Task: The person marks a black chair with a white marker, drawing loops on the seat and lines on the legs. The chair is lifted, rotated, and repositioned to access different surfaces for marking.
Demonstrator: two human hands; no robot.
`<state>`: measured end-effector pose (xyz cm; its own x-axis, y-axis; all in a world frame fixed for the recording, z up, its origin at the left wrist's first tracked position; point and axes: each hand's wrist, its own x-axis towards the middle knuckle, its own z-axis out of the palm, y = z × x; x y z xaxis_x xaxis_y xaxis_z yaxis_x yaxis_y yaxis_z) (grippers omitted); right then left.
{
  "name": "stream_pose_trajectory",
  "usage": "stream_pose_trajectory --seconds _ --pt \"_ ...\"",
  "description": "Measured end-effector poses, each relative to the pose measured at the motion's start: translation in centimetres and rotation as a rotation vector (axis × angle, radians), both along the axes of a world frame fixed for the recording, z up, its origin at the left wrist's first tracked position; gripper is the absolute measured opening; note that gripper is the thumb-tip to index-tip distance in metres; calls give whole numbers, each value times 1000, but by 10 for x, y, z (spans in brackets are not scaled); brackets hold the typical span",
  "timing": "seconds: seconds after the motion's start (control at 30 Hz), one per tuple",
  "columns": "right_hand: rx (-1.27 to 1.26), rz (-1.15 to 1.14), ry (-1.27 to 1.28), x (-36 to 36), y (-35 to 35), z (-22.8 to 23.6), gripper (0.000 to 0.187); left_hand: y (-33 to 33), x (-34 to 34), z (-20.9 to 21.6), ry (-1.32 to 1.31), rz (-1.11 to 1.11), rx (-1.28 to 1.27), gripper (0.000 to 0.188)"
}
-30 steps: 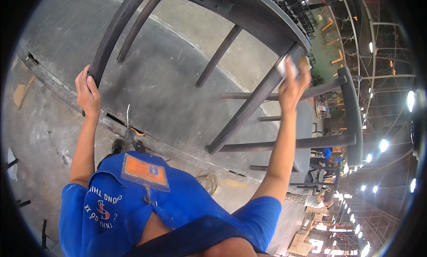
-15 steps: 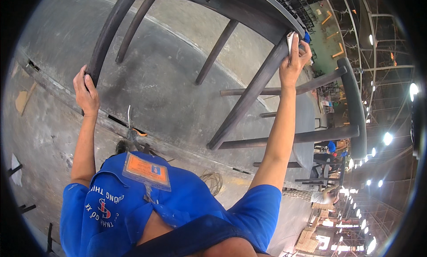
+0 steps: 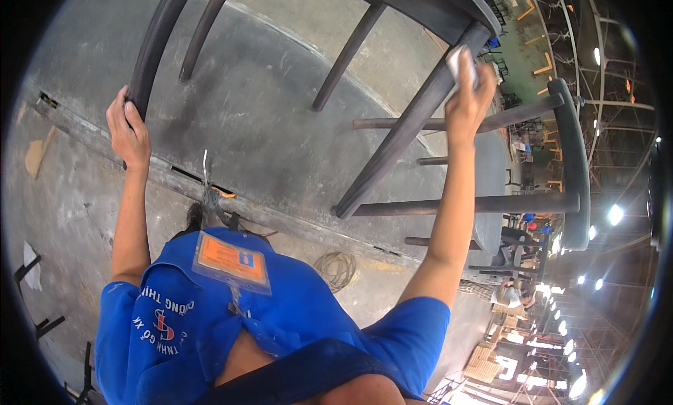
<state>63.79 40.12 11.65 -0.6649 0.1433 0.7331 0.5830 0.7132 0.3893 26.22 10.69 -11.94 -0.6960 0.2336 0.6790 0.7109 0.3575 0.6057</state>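
Observation:
A dark grey-black wooden chair lies tipped on the work surface, its legs pointing towards me. My left hand (image 3: 129, 133) is closed round the end of its curved left leg (image 3: 155, 51). My right hand (image 3: 471, 96), slightly blurred, pinches a small folded white pad (image 3: 455, 60). It presses the pad to the thick right leg (image 3: 413, 117), a little below the joint with the seat frame (image 3: 427, 9). Whether the pad is cloth or abrasive paper I cannot tell. Two thinner legs, one of them this back one (image 3: 348, 58), stand farther off.
The grey table (image 3: 259, 103) carries a second dark chair (image 3: 585, 173) at the right, close to my right forearm. By the near edge hangs a grey hose or cable end (image 3: 210, 191). A cable coil (image 3: 335, 270) lies on the floor. A distant person (image 3: 508, 295) is at the right.
My right hand and the white pad have slid down the thick leg, away from the seat-frame joint. The chair sits slightly higher in view. My left hand keeps its hold.

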Motion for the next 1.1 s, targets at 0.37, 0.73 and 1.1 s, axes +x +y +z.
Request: stream_pose_trajectory --seconds 0.37,0.73,1.1 --pt "47 -358 -460 35 -45 -34 70 9 -8 11 -47 24 -11 30" --pt "78 -104 -596 77 -73 -105 54 15 -16 15 -22 10 -25 30" --pt "151 18 -510 58 -133 -143 44 28 -33 21 -64 29 12 35"
